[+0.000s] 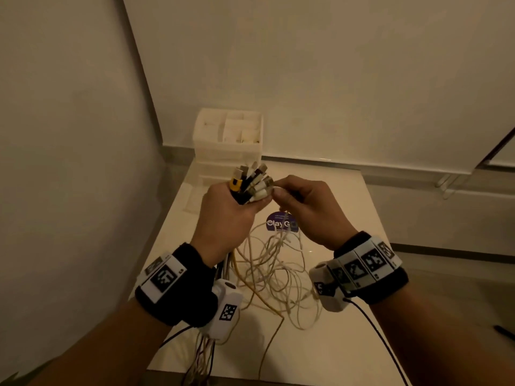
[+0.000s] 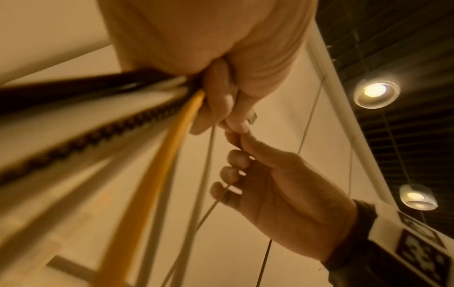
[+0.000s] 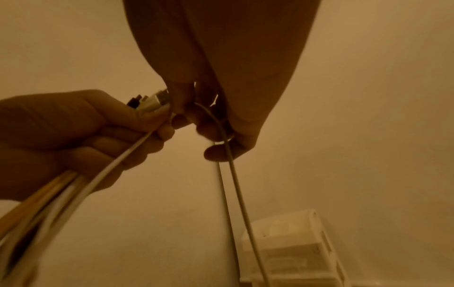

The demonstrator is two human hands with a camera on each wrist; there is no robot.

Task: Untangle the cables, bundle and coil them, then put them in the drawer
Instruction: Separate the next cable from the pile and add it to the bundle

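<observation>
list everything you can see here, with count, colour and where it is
cable plugs: a fanned bunch, count unclear, mostly white, one yellow, some dark, sticking up from the left fist
loose cables: a tangle, count unclear, mostly white, one yellow, hanging from the hands onto the table
table: one, white, below the hands
drawer unit: one, white, at the table's far edge against the wall
round sticker: one, purple, on the table under the hands
ceiling lamps: two, lit, overhead
wrist bands: two, black with white marker tags, on both wrists
left hand: grips the plug bunch
right hand: pinches one white cable
</observation>
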